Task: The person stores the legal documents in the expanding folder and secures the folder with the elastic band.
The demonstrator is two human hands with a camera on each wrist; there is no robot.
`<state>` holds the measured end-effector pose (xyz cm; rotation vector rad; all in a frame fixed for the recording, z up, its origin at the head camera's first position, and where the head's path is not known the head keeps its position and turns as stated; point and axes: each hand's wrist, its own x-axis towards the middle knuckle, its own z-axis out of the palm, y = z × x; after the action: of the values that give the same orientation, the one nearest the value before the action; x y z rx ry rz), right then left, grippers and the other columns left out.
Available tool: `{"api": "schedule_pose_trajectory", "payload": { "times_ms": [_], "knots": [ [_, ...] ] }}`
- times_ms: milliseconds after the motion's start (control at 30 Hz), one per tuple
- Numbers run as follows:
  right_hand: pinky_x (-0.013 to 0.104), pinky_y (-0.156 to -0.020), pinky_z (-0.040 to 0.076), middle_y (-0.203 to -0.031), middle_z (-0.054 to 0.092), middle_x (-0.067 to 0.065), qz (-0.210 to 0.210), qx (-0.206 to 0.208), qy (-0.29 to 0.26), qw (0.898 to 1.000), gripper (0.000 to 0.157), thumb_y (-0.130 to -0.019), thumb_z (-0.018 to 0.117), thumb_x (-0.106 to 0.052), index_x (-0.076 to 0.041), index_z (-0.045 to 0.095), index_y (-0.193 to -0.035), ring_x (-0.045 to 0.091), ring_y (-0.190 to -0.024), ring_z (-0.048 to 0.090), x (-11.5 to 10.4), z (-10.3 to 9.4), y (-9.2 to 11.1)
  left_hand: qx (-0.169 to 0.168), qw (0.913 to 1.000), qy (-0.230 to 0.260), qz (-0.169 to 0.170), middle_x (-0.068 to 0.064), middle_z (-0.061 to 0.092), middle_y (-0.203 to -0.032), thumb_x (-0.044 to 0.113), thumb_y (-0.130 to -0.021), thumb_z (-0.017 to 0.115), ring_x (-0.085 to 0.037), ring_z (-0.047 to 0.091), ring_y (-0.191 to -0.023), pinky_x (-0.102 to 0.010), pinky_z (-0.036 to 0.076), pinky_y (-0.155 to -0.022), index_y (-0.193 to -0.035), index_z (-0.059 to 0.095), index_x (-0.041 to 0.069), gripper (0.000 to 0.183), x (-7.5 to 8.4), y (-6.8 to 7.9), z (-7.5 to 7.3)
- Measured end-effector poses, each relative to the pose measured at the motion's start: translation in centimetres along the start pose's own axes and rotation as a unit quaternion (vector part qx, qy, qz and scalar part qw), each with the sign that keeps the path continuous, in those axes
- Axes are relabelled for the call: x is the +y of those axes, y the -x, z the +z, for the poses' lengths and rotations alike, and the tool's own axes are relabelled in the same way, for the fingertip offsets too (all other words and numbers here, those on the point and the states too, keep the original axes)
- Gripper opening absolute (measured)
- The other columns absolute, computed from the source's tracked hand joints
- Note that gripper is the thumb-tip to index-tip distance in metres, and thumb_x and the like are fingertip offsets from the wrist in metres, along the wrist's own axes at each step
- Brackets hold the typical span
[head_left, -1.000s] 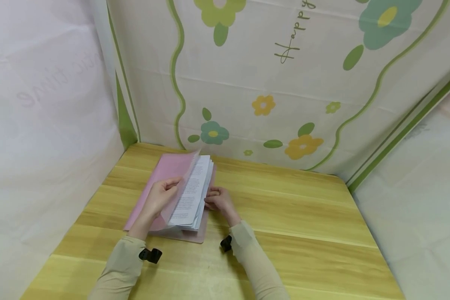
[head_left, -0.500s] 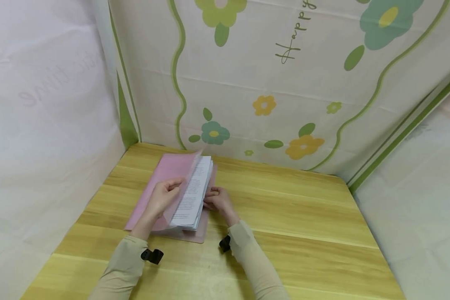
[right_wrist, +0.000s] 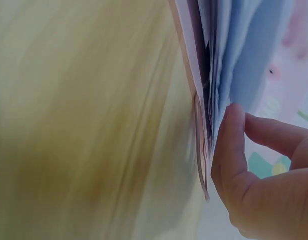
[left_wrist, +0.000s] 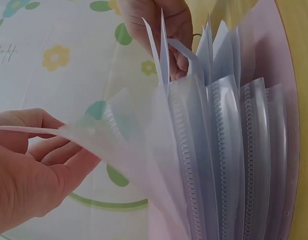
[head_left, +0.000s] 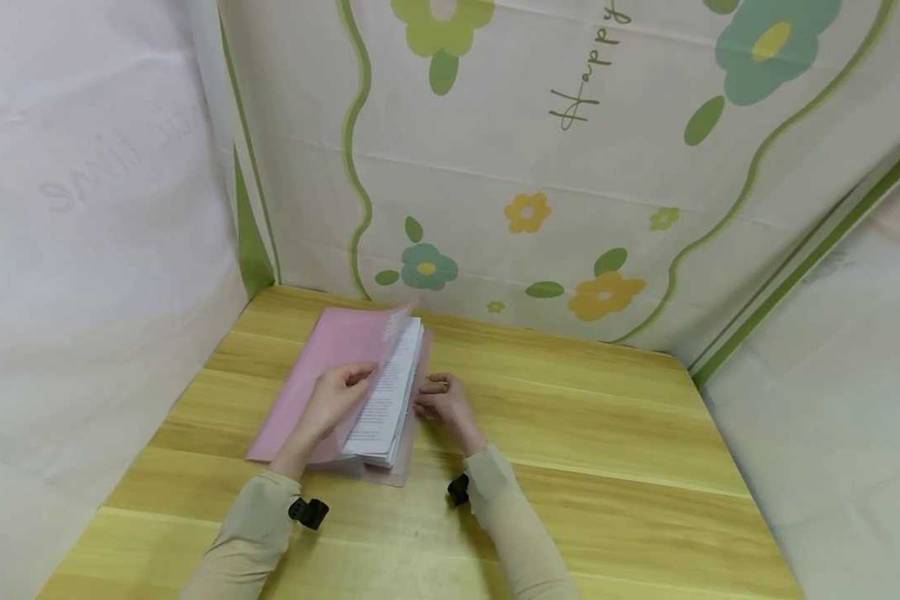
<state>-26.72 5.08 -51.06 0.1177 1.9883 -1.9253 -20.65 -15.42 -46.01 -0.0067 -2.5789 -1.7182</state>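
A pink display book with clear plastic sleeves lies half opened on the table. Printed paper shows under its raised, see-through front cover. My left hand pinches that cover by its free edge and holds it up toward the left. At the book's right side, my right hand has its thumb and finger brought together at the edge of the papers, pinching a sheet there. Several papers and sleeves stand fanned apart in the left wrist view. The pink back cover rests beneath them.
The wood-grain table extends to the right and front of the book. A floral cloth hangs behind it, with pale cloth at both sides. A black wrist camera sits on the left sleeve.
My left hand has shifted slightly to the right, its cover edge leaning further over the papers. My right hand has drawn a little to the right, at the papers' edge.
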Motion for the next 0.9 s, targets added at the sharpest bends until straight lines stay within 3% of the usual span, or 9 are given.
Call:
{"api": "schedule_pose_trajectory", "payload": {
  "times_ms": [233, 367, 533, 733, 833, 900],
  "knots": [
    [0.035, -0.079, 0.060, -0.131, 0.056, 0.034, -0.005, 0.016, 0.021, 1.000, 0.054, -0.090, 0.062, 0.004, 0.011, 0.039, -0.139, 0.015, -0.077, 0.068, -0.2, -1.9, 0.5, -0.033, 0.9985, -0.038, 0.021, -0.025, 0.059, -0.136, 0.004, -0.097, 0.054, -0.040, 0.057, -0.127, -0.049, 0.048, -0.104, -0.134, 0.055, -0.008, 0.040, 0.0, 0.0, 1.2],
    [0.037, -0.084, 0.059, -0.130, 0.058, 0.032, -0.007, 0.035, 0.036, 0.999, 0.051, -0.092, 0.061, 0.000, 0.009, 0.042, -0.139, 0.029, -0.089, 0.071, -0.4, -2.8, 0.9, -0.054, 0.9954, -0.066, 0.043, -0.026, 0.058, -0.136, 0.003, -0.095, 0.054, -0.041, 0.056, -0.127, -0.049, 0.050, -0.101, -0.131, 0.057, -0.010, 0.038, -0.2, -0.1, 2.1],
    [0.046, -0.095, 0.055, -0.127, 0.057, 0.034, -0.016, 0.034, 0.041, 0.998, 0.047, -0.096, 0.057, -0.004, 0.011, 0.042, -0.138, 0.044, -0.110, 0.064, -0.2, -3.5, 1.0, -0.061, 0.9898, -0.110, 0.066, -0.028, 0.063, -0.128, 0.001, -0.092, 0.057, -0.041, 0.062, -0.118, -0.049, 0.053, -0.096, -0.121, 0.064, -0.012, 0.033, -1.1, -0.4, 3.3],
    [0.041, -0.088, 0.057, -0.116, 0.062, 0.027, -0.019, 0.061, 0.076, 0.995, 0.042, -0.094, 0.057, -0.005, 0.011, 0.048, -0.132, 0.037, -0.101, 0.066, 0.2, -4.1, 1.0, -0.078, 0.9809, -0.164, 0.069, -0.028, 0.068, -0.119, 0.000, -0.089, 0.059, -0.039, 0.066, -0.111, -0.045, 0.056, -0.091, -0.116, 0.066, -0.012, 0.030, -1.6, -0.5, 4.9],
    [0.038, -0.085, 0.057, -0.113, 0.062, 0.022, -0.020, 0.074, 0.104, 0.992, 0.041, -0.094, 0.055, -0.008, 0.008, 0.051, -0.131, 0.031, -0.099, 0.065, 0.2, -4.3, 1.1, -0.078, 0.9741, -0.198, 0.076, -0.024, 0.073, -0.097, -0.002, -0.086, 0.060, -0.029, 0.069, -0.083, -0.035, 0.057, -0.071, -0.101, 0.070, -0.011, 0.020, -1.6, -0.6, 5.7],
    [0.038, -0.085, 0.056, -0.114, 0.061, 0.021, -0.019, 0.078, 0.120, 0.990, 0.041, -0.094, 0.054, -0.009, 0.007, 0.053, -0.131, 0.031, -0.101, 0.064, 0.2, -4.4, 1.2, -0.078, 0.9682, -0.223, 0.082, -0.015, 0.066, -0.073, -0.002, -0.085, 0.060, -0.019, 0.055, -0.062, -0.027, 0.046, -0.057, -0.084, 0.067, -0.009, 0.009, -1.5, -0.5, 6.2]
  ]
}}
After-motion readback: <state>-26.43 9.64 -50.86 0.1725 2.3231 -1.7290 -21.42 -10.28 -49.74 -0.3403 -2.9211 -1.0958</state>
